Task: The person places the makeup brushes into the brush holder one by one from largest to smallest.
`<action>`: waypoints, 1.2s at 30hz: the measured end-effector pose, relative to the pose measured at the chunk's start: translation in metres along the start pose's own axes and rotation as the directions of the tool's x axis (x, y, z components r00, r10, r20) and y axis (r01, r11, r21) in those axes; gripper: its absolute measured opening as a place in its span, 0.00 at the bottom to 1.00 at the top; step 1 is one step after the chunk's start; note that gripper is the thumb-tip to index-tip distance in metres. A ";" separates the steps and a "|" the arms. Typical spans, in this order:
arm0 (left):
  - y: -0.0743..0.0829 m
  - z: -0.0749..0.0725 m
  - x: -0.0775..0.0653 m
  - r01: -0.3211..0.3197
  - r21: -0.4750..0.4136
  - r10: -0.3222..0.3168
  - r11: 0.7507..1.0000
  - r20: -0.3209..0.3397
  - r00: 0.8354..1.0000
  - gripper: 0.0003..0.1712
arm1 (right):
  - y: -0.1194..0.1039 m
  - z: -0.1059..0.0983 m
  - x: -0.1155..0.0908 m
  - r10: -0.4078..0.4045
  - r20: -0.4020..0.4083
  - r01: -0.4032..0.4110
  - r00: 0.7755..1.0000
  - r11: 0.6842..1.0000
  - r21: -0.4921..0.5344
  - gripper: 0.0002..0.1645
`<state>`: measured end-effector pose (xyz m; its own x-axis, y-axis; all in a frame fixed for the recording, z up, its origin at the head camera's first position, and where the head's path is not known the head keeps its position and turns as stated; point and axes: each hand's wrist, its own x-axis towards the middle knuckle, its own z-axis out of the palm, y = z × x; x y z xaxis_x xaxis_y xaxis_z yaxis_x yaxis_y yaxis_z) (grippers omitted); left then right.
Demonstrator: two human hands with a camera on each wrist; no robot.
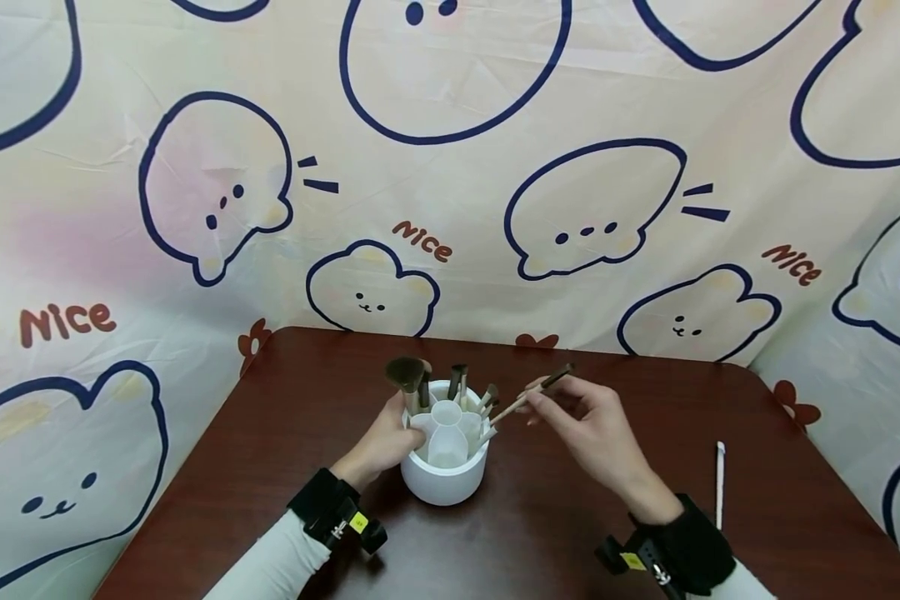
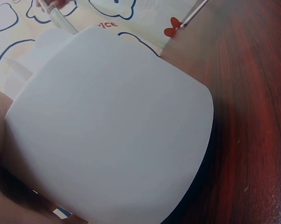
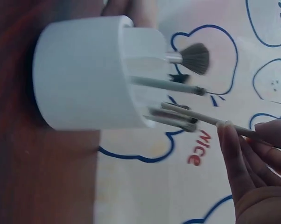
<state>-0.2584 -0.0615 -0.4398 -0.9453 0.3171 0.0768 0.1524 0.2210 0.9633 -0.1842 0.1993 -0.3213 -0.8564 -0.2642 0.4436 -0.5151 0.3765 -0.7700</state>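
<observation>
A white round brush holder (image 1: 442, 487) with inner compartments stands on the table, several makeup brushes upright in it. My left hand (image 1: 381, 442) grips the holder's left side, thumb over the rim. In the left wrist view the holder's smooth wall (image 2: 112, 121) fills most of the picture. At the holder's right, my right hand (image 1: 588, 425) pinches a thin makeup brush (image 1: 512, 408) between thumb and fingers. Its dark bristles point up and away, and the light handle end slants down to the holder's rim. The right wrist view shows that handle end (image 3: 178, 109) overlapping other brushes.
A large fluffy brush (image 1: 405, 375) sticks up at the holder's left, above my left hand. On the right of the brown table (image 1: 562, 508) lies a thin white stick (image 1: 720, 479). A cartoon-printed curtain (image 1: 465, 183) hangs behind the table's far edge and at its sides.
</observation>
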 end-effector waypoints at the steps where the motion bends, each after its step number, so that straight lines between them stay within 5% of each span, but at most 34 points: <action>1: 0.000 0.000 0.000 0.002 -0.001 -0.002 1.000 0.001 1.000 0.48 | 0.003 0.003 0.000 0.010 0.012 -0.011 1.000 1.000 0.018 0.08; 7: -0.001 0.001 0.001 0.002 0.002 -0.002 1.000 -0.010 1.000 0.48 | 0.021 0.017 -0.004 0.042 0.063 -0.046 0.997 0.997 0.061 0.08; 19: 0.015 0.002 -0.007 -0.005 -0.008 0.005 1.000 -0.028 1.000 0.48 | 0.033 0.045 -0.004 0.065 0.086 -0.057 0.994 0.994 -0.089 0.04; 24: 0.000 0.002 0.000 0.002 0.011 -0.002 1.000 -0.023 1.000 0.49 | 0.039 0.044 -0.005 0.061 0.083 -0.052 0.995 0.992 -0.113 0.05; 30: 0.019 0.002 -0.007 -0.005 -0.001 0.005 1.000 -0.010 1.000 0.48 | 0.067 0.014 -0.012 -0.031 0.026 0.036 0.999 0.965 -0.260 0.06; 36: 0.039 0.000 -0.017 0.023 0.001 -0.023 1.000 -0.006 1.000 0.45 | 0.082 -0.054 -0.022 -0.017 -0.046 -0.009 0.999 0.858 -0.514 0.11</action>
<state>-0.2366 -0.0581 -0.4032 -0.9504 0.3060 0.0560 0.1306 0.2294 0.9645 -0.2097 0.2843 -0.3691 -0.8483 -0.2297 0.4772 -0.4530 0.7815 -0.4290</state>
